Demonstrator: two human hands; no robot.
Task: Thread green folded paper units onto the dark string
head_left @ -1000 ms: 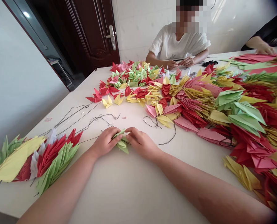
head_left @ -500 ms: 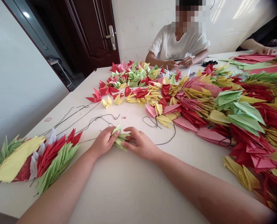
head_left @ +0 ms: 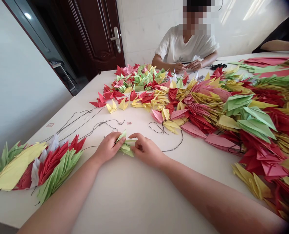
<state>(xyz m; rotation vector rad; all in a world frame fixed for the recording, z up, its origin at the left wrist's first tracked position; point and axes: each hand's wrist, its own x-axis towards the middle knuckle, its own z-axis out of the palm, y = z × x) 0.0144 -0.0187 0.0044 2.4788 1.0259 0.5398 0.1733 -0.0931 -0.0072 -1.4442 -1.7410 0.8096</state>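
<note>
My left hand (head_left: 108,145) pinches a light green folded paper crane (head_left: 125,147) between thumb and fingers, above the white table. Close to its right side is my right hand (head_left: 148,150), index finger stretched toward the crane while the thumb and other fingers curl together. What they hold, if anything, is hidden. A black cord (head_left: 175,149) comes out beside my right wrist and curves up toward the paper pile. Another stretch of black cord (head_left: 89,147) joins my left hand to a strung row of green cranes (head_left: 59,172) on the left.
Several strung rows in red (head_left: 55,161), white and yellow (head_left: 20,167) lie at the left. A large pile of coloured cranes (head_left: 203,104) fills the table's right and back. Loose black cords (head_left: 103,123) cross the middle. Opposite sits a person in a white shirt (head_left: 176,45).
My right thumb and fingers have drawn back slightly from the crane and curled in. My left hand stays put. At far right, another person's hand has gone from sight.
</note>
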